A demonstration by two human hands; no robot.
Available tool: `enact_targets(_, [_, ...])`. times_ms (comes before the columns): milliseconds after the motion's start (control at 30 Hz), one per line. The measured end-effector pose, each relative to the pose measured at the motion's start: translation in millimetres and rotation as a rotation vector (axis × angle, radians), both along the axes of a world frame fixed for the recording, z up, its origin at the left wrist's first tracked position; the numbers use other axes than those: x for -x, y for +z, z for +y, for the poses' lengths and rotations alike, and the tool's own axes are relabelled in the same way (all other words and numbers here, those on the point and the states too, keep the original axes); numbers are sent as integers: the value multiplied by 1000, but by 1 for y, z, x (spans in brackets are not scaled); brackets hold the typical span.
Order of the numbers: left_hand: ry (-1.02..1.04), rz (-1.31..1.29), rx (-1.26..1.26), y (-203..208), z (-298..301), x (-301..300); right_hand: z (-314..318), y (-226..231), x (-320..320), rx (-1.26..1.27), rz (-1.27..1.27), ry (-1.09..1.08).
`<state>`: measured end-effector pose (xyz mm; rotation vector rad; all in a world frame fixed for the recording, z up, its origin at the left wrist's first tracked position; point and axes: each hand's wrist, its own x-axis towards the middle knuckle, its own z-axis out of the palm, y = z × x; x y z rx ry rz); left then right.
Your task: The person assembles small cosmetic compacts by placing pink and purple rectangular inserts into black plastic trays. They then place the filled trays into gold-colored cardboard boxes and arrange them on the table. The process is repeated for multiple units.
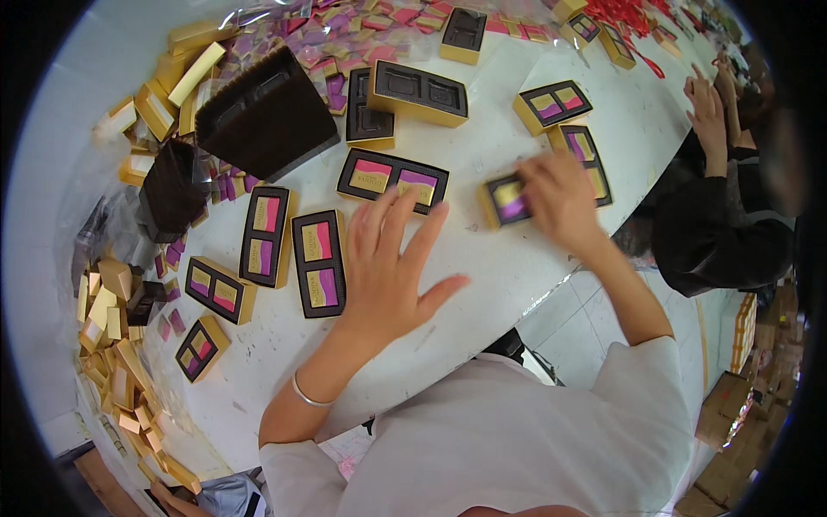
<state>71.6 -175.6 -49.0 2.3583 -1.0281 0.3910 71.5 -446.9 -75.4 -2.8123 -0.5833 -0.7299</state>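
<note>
The white counter point(508, 267) spans the middle of the frame. At centre, the left hand point(383, 289) has its fingers spread, tips overlapping the lower edge of a filled two-compartment box point(394, 172) that lies roughly left to right; contact is unclear. Right of centre, the right hand point(560, 202) curls over the right end of a gold-sided box point(488, 207), far nearer it than the left; blur hides any pinch. That box's long axis runs sideways, rising slightly rightward. A purple packet point(510, 200) shows inside.
</note>
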Motion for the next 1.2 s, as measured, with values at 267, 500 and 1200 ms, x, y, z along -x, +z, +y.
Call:
enact_targets(267, [86,46,-252,-9,-22,-38,26,45,-95,-126,12,159])
enact_targets(500, [173,100,-372,8,47,-27,59,44,-125,6,347,254])
enact_targets(1200, [373,411,-404,23,-1,-77,-3,2,-293,-127,354,-509])
